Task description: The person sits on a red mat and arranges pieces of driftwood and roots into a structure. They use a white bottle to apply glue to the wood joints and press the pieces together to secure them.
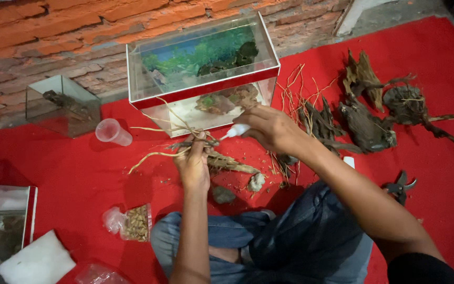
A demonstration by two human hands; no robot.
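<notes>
Gripping one branched root piece [185, 143] in my left hand [193, 165], fingers clamped around it; my right hand [269, 129] pinches one small white bottle [236, 130]. Two glass tanks [206, 73] ahead.

A red carpet [69, 173] covers the floor from nine o'clock round to three. A bare brick wall [53, 26] of orange-red courses runs along the top, from ten to one o'clock. Grey concrete floor [395, 10] shows at two o'clock. The light is dim and even.
</notes>
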